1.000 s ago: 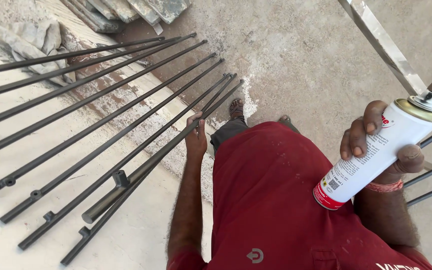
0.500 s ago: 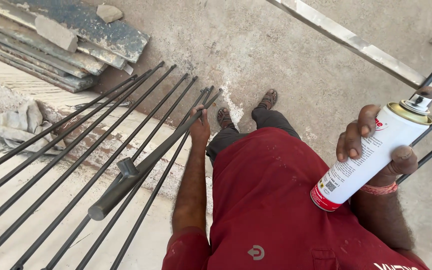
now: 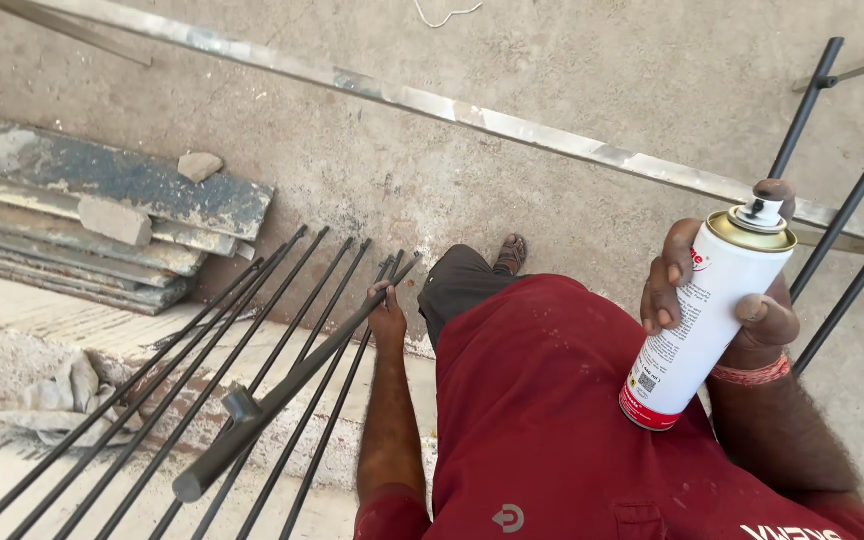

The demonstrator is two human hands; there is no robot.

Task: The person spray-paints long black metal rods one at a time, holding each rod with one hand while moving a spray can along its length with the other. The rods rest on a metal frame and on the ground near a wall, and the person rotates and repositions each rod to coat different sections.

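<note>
My right hand (image 3: pixel 722 300) grips a white spray can (image 3: pixel 697 325) with a red base and gold top, held upright at chest height, my index finger resting on its nozzle. My left hand (image 3: pixel 387 318) hangs low and holds the upper end of a black metal railing frame (image 3: pixel 252 385), a set of long thin bars lying slanted to the lower left. I wear a dark red shirt; one sandalled foot (image 3: pixel 510 255) shows on the concrete floor.
Stacked weathered planks (image 3: pixel 102 225) with stone chunks lie at the left. A crumpled sack (image 3: pixel 62 395) sits on a low ledge. A long pale metal strip (image 3: pixel 472 110) crosses the floor diagonally. More black bars (image 3: pixel 842 200) stand at the right.
The view has swung so the railing frame sits lower left and the planks are in fuller view. Both hands keep their holds; the can has stayed upright.
</note>
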